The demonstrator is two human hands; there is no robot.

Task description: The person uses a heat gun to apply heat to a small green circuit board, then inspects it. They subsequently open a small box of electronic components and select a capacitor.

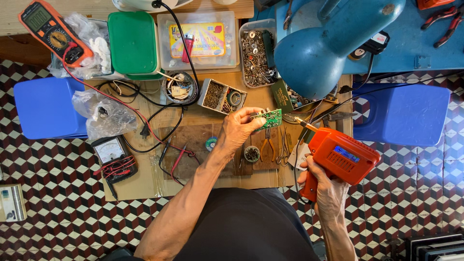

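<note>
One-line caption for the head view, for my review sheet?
Left hand holds a small green circuit board while right hand aims an orange soldering gun at it above a cluttered workbench.

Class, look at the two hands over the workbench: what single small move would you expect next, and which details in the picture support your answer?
Probably the right hand eases the orange soldering gun a little further left, so that its tip meets the green circuit board. The left hand holds the board up by its edge, and the gun's tip already points at it, close by but seemingly not touching.
</note>
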